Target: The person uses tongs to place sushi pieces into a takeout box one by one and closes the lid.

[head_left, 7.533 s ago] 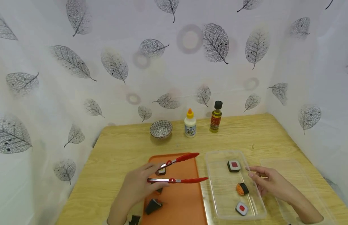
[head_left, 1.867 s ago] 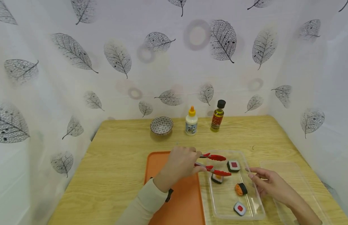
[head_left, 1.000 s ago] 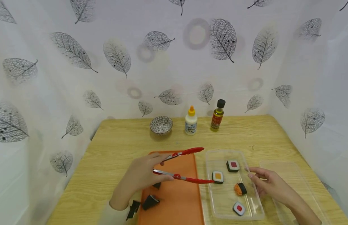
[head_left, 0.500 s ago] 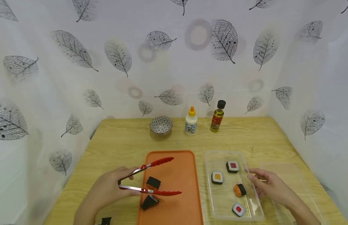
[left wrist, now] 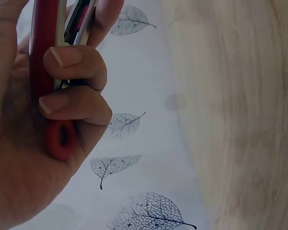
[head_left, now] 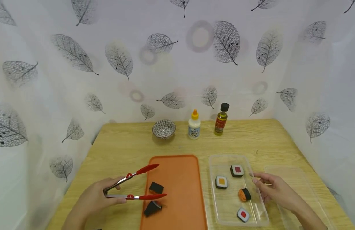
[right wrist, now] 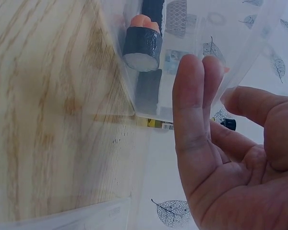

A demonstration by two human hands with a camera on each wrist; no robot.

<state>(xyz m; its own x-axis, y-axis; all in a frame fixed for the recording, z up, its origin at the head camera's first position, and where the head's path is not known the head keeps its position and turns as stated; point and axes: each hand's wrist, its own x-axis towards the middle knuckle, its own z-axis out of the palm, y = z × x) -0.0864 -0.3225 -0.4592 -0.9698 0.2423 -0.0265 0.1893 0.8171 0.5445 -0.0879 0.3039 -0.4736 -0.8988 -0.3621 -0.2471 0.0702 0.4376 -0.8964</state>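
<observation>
The left hand (head_left: 97, 196), at the lower left of the head view, has its fingers curled round red-tipped tongs (head_left: 131, 197), whose arms spread apart; in the left wrist view the top edge cuts the tongs off. At the lower right, the right hand (head_left: 272, 188) pinches the side of a clear container (head_left: 223, 204), some of its fingers hidden from above. The tongs' lower tip reaches over the orange tray (head_left: 183, 191) between a black-wrapped piece (head_left: 156, 187) and a cone-shaped piece (head_left: 152, 208); whether it touches either is hard to tell. In the container lie a dark-red-centred roll (head_left: 237, 171), a yellow-centred roll (head_left: 221, 182), an orange-topped piece (head_left: 245, 195) and a small red-centred roll (head_left: 243, 215). A transparent panel (head_left: 295, 179), barely visible, lies on the worktop (head_left: 123, 147) at far right; the bottom edge crops both it and the tray. At upper centre stand a patterned bowl (head_left: 164, 129), a white bottle (head_left: 194, 127) and a dark-capped bottle (head_left: 220, 123). Two seconds ago the left hand and tongs were over the container at the yellow-centred roll; now they are back at the tray's left, and the roll lies free of them.
</observation>
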